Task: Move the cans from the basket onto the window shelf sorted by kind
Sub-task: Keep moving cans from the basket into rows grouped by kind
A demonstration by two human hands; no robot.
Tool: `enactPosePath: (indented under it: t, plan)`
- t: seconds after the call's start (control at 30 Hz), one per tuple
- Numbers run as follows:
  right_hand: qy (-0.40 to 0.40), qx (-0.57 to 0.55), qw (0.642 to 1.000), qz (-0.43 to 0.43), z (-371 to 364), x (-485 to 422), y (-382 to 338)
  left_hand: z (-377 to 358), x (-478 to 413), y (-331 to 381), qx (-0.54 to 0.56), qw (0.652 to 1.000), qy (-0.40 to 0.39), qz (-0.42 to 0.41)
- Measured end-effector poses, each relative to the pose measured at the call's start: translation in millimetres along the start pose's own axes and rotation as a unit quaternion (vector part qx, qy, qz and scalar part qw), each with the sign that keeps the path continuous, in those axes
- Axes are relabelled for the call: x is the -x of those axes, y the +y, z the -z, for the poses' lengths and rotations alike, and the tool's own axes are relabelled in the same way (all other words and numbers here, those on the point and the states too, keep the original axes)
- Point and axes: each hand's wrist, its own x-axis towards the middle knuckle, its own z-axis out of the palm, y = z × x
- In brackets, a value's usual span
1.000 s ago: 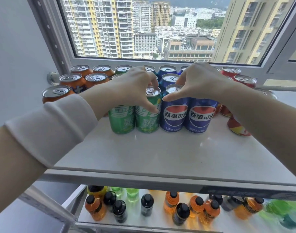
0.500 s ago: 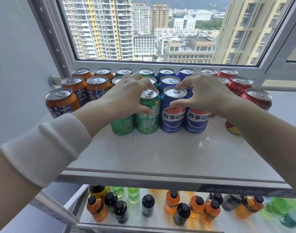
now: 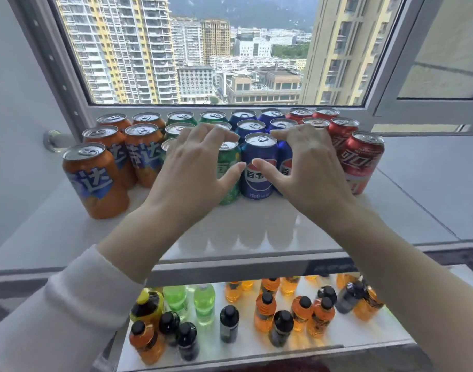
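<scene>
Cans (image 3: pixel 144 154) stand sorted on the window shelf (image 3: pixel 256 224): orange Fanta cans (image 3: pixel 95 181), green Sprite cans (image 3: pixel 228 170), blue Pepsi cans (image 3: pixel 259 167), red Coca-Cola cans (image 3: pixel 361 159). The left hand (image 3: pixel 195 167) spreads a wide grip over green, the right hand (image 3: pixel 307 167) over blue, both holding nothing. No basket shows, so the sorting looks nearly finished.

bright daylight via window (image 3: pixel 203 49) | shelf (image 3: pixel 256 232) glossy reflections | edges warped, soft

Upright cans (image 3: pixel 259 167) colour-grouped on window shelf (image 3: pixel 256 224)
</scene>
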Motion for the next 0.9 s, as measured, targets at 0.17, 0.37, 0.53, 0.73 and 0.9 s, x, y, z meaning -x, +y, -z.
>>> enactPosePath:
  t: [0.17,0.37,0.53,0.73,0.9]
  plan:
    - [0.008,-0.015,1.000,0.001,26.6,44.3,-23.0,21.1,44.0,17.9,0.013,0.999,0.013,0.028]
    - [0.006,-0.043,0.999,-0.030,63.6,125.1,-44.9,45.9,111.8,50.3,0.034,0.998,0.007,0.056]
    - [-0.001,-0.027,0.999,-0.037,90.2,166.5,-60.9,67.3,152.8,70.4,0.037,0.998,0.007,0.040]
    - [0.017,-0.026,0.999,-0.041,101.9,204.1,-102.0,98.4,193.8,71.8,0.044,0.999,0.001,0.027]
    - [0.002,-0.046,0.998,-0.049,84.8,238.5,-163.9,137.4,250.9,36.3,0.052,0.998,-0.008,0.030]
